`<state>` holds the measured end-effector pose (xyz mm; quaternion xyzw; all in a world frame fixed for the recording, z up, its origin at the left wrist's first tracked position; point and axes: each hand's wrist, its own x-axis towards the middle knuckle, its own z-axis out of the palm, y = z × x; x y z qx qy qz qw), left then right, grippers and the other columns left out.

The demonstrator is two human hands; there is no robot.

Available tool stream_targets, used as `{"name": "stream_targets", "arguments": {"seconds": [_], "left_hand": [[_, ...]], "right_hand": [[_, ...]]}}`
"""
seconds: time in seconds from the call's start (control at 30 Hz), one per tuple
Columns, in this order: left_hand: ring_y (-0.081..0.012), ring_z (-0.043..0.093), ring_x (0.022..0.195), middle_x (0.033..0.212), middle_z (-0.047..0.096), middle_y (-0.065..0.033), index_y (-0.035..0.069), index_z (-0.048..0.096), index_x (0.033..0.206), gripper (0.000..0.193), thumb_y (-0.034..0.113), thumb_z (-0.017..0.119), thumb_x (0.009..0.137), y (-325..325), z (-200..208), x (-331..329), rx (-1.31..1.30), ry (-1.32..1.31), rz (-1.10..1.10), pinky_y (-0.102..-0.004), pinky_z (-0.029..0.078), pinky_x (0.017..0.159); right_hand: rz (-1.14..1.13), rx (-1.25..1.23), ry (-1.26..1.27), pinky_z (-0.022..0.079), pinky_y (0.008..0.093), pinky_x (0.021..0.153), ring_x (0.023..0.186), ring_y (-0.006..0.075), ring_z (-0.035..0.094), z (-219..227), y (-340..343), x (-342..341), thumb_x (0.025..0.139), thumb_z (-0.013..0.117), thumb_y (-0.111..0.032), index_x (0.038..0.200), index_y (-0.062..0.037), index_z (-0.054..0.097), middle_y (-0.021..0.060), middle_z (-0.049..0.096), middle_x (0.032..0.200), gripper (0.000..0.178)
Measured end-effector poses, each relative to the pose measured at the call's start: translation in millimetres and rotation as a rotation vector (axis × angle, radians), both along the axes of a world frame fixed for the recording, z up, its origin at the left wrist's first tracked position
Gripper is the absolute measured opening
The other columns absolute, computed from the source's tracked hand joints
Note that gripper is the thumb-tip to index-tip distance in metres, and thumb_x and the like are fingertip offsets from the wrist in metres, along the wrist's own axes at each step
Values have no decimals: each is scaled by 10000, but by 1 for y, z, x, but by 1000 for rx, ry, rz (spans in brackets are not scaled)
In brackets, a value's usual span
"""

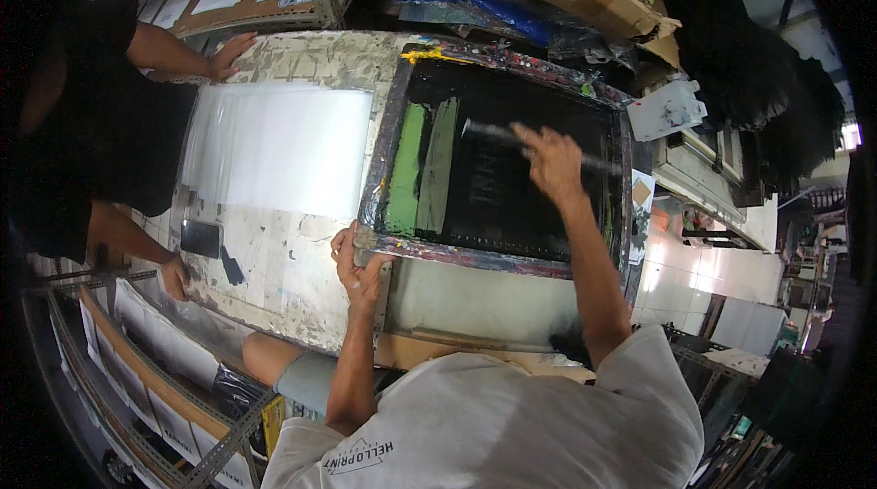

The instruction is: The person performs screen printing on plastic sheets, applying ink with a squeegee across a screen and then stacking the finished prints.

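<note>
**Left hand [357, 272] on the corner of a dark frame [493, 254], right hand [553, 160] above its black panel [525, 201]**

The frame, which is paint-stained and rectangular, is at the right part of a worn, pale table [288, 283]. The left hand grips its near left corner, with the fingers at the outer side and the thumb along the near edge. The right hand is above the panel, to the right of its middle. Its fingers are bent around a long, pale bar [487, 129], and the index finger is stretched toward the left. The bar is blurred, so I cannot tell its exact shape, nor if it touches the panel.

Inside the frame, near its left side, there is a bright green strip [405, 165], and just beside it a grey-green strip [438, 165]. Some yellow paint [422, 56] marks the far left corner.

To the left of the frame, a white sheet [283, 147] lies on the table. Nearer to the person, a dark phone [201, 239] lies with a small dark piece [232, 268] just beside it. At the left, a co-worker in a dark shirt [110, 115] has one hand [233, 56] at the far edge of the table and the other hand [174, 277] at the near left corner.
</note>
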<state>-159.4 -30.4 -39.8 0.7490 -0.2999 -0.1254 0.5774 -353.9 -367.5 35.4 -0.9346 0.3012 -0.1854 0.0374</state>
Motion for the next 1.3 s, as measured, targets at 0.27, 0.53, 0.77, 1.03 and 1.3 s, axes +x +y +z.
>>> {"name": "stream_targets", "arguments": {"seconds": [0.27,0.53,0.77,1.03,1.3], "left_hand": [[-223,499,1184,1243,503,-96,-35,572,1361,719,-40,803,679,-38,85,1,-257,-35,89,-350,375,1085],[-234,528,1064,1187,596,-117,13,527,1323,488,191,716,910,-114,120,20,-341,21,30,-367,413,997],[-387,605,933,1028,619,-185,-13,656,952,230,174,742,849,-123,23,-39,490,-468,-99,-481,486,802],[-355,556,966,1005,573,-170,-34,621,851,145,75,716,832,-131,11,-42,124,-150,-77,-456,443,844],[-257,522,924,1006,546,-100,18,602,893,86,28,687,886,-90,17,19,-76,-49,77,-354,439,853]], "right_hand": [[38,70,-77,482,453,714,802,340,619,118,126,-57,739,734,-270,1298,-247,684,194,646,977,561],[111,-155,-206,549,387,683,710,297,680,206,39,-28,682,814,-465,1196,-111,738,137,683,783,629],[70,-197,-241,548,396,829,884,293,723,248,-16,-2,688,864,-456,1130,-46,757,188,753,958,612],[11,-154,-222,551,382,823,878,287,728,248,-42,-2,713,864,-441,1106,-49,765,185,755,968,563],[22,-239,-208,557,394,826,871,275,729,252,-39,-2,725,852,-455,1123,-96,768,164,755,974,543]]}}
